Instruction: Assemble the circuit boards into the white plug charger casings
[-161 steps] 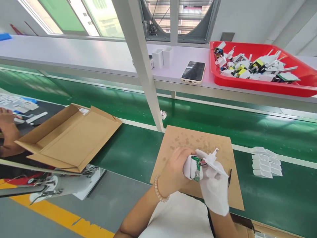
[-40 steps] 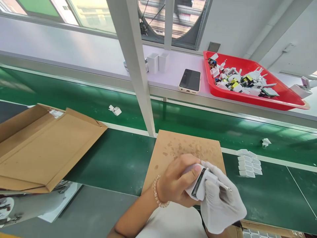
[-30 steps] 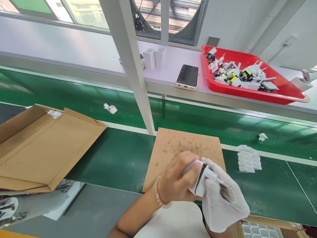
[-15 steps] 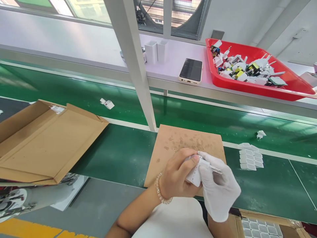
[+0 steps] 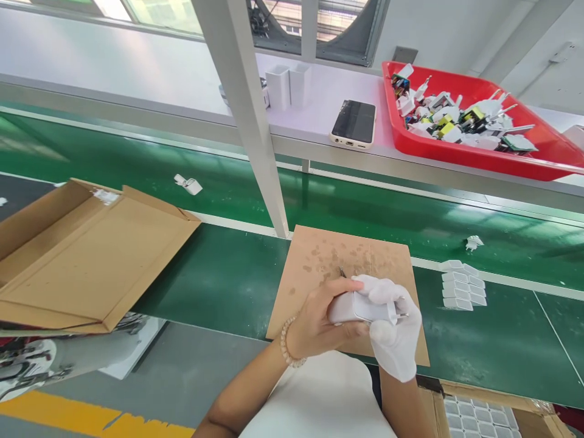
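A white plug-in charger [image 5: 353,308] is held between my two hands over a brown board [image 5: 292,298]. My bare left hand [image 5: 314,319], with a beaded bracelet at the wrist, is closed around the charger's body. My right hand [image 5: 396,331], in a white glove, grips the plug end, where metal pins stick out to the right. The body and the plug part now lie in one line. Just beyond my left fingers, a small dark tip [image 5: 342,272] shows on the board; the rest of it is hidden.
White cases [image 5: 463,286] stand stacked to the right. Beyond run a green belt [image 5: 228,198] with loose charger parts and a shelf holding a phone [image 5: 353,123] and a red tray [image 5: 456,159] of circuit parts. A cardboard box [image 5: 91,255] lies left; a metal post [image 5: 246,115] rises ahead.
The charger has turned from slanted to nearly level, and both hands have shifted, the right one leftward. Its plug part is lined up with the body. Loose parts on the belt have moved left.
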`<state>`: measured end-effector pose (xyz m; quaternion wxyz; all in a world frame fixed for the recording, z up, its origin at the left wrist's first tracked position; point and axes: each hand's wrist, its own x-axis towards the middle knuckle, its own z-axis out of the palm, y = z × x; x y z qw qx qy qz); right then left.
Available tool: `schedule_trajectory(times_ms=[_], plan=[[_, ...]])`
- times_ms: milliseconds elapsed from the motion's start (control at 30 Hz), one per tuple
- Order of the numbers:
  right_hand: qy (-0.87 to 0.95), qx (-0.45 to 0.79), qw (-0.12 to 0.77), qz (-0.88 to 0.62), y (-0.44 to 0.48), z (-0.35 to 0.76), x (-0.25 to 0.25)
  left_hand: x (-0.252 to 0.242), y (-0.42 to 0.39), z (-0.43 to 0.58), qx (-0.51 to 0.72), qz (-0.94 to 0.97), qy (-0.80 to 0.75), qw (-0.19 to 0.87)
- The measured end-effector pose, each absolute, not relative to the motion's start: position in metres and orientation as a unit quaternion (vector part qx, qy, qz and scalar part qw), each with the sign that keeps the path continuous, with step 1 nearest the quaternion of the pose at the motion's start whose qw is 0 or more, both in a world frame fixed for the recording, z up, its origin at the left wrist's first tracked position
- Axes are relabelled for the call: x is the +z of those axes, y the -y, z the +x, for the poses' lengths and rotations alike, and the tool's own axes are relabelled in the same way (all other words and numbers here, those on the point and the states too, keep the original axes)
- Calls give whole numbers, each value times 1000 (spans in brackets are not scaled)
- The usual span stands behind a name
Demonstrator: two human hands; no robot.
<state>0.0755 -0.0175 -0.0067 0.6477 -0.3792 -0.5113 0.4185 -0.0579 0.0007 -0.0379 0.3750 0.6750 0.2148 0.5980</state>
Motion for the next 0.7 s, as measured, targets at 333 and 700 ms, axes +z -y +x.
schedule_trajectory(times_ms=[333,700], plan=[[383,431,602,-552,26,81,-31,-54,-5,-53,566,750,-263,219],[419,246,648,-586,46,69,-64,-70,0,-34,509,801,-311,50]])
